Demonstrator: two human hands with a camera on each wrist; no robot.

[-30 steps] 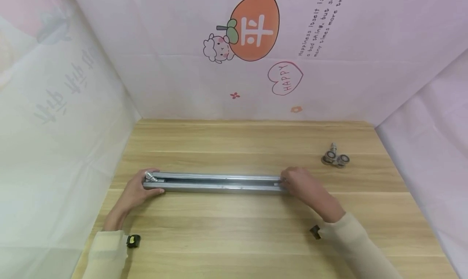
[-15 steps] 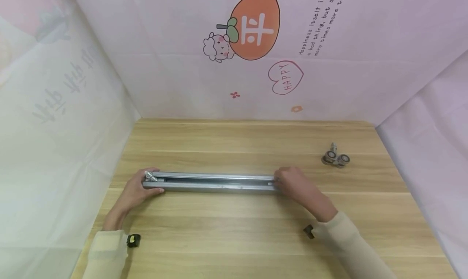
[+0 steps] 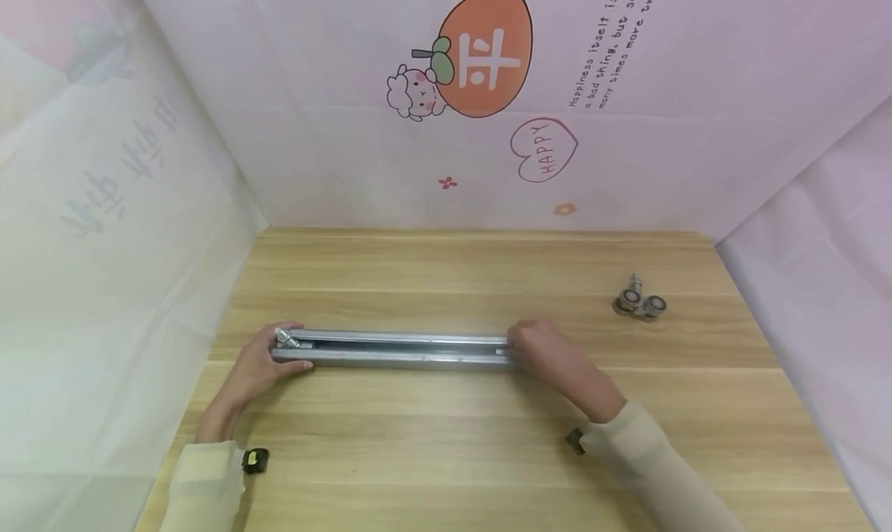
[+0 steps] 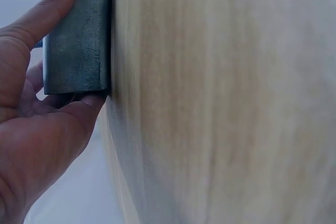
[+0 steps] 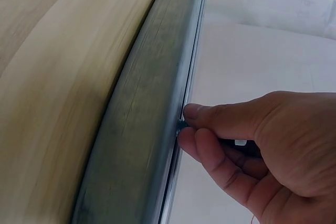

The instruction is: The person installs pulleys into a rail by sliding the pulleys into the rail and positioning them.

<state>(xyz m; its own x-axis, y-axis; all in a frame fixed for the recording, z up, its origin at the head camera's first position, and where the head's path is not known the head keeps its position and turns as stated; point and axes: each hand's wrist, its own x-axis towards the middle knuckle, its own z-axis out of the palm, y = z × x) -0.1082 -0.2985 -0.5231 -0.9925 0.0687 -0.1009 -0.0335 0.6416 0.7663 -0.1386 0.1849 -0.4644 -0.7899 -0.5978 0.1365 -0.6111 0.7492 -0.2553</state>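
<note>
A long metal channel rail (image 3: 404, 348) lies on the wooden table with its slot facing up. My left hand (image 3: 261, 362) grips its left end; in the left wrist view the thumb (image 4: 44, 17) lies along the rail's side. A roller trolley's threaded bolt (image 3: 286, 338) sticks up from the slot beside that hand. Near the rail's right end, my right hand (image 3: 554, 362) pinches a bolt (image 5: 182, 124) at the slot between thumb and fingertips; most of it is hidden by the fingers. A pale plate edge (image 3: 501, 351) shows in the slot just left of this hand.
Another roller trolley (image 3: 639, 303), with wheels and a threaded bolt, lies on the table (image 3: 446, 431) at the back right. White printed cloth (image 3: 334, 160) closes off the back and both sides of the table.
My right hand has slid leftward along the rail, and the plate edge in the slot has moved left with it. The left hand, the rail and the loose trolley have stayed in place.
</note>
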